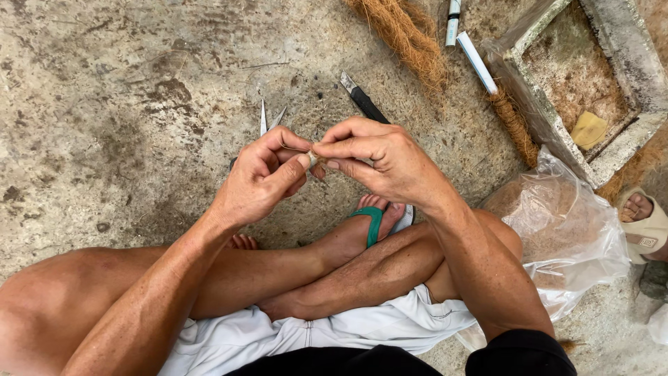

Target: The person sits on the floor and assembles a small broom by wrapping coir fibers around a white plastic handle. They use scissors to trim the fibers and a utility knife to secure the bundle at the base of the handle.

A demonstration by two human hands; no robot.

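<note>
My left hand and my right hand meet above the concrete floor, both pinching a small pale bit of fibre between thumbs and fingertips. A thin strand runs from it back over my left fingers. I sit cross-legged, with a foot in a green flip-flop just under the hands. Scissors lie open on the floor behind my left hand, partly hidden by it. A black-handled knife lies behind my right hand.
A coil of brown coir rope lies at the top. Two white tubes sit beside a foam box holding brown fibre. A clear plastic bag rests by my right knee. Another person's sandalled foot shows at right.
</note>
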